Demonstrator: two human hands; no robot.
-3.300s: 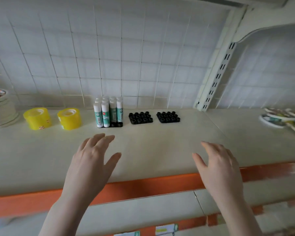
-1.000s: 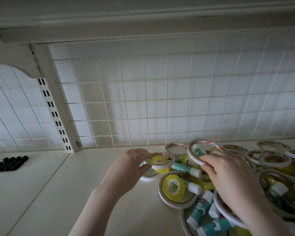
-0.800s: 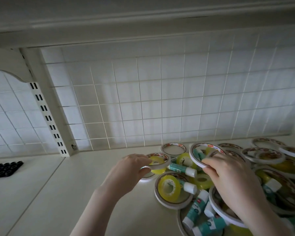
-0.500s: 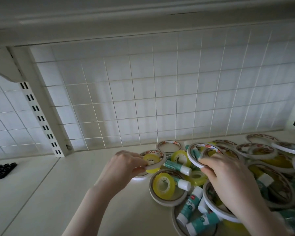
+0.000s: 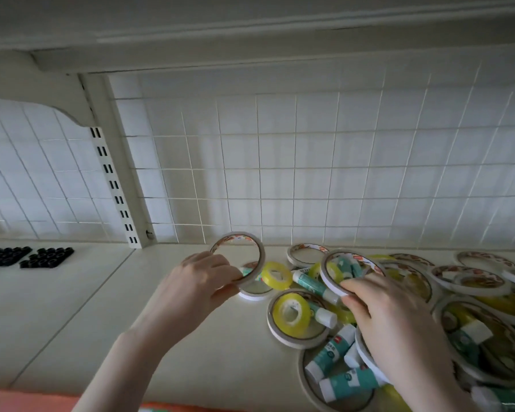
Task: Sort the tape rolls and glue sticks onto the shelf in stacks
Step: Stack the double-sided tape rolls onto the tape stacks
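Observation:
A pile of thin white tape rings, yellow tape rolls [image 5: 276, 272] and teal glue sticks [image 5: 330, 352] lies on the cream shelf [image 5: 72, 307] at the right. My left hand [image 5: 195, 288] pinches one thin white tape ring [image 5: 257, 248] and holds it tilted up above the shelf. My right hand [image 5: 390, 319] grips the lower rim of a second white tape ring [image 5: 327, 278], raised on edge over the pile. Another yellow roll [image 5: 290, 312] lies inside a flat white ring [image 5: 280, 337] between my hands.
Two black holder trays [image 5: 46, 257] sit at the far left of the shelf. A slotted white upright [image 5: 113, 191] and a wire grid back panel stand behind. An upper shelf overhangs. The orange shelf front edge [image 5: 0, 399] runs along the bottom.
My left hand has lifted its white tape ring off the pile and tilted it upright. My right hand still holds its ring at about the same place. The view shifted slightly.

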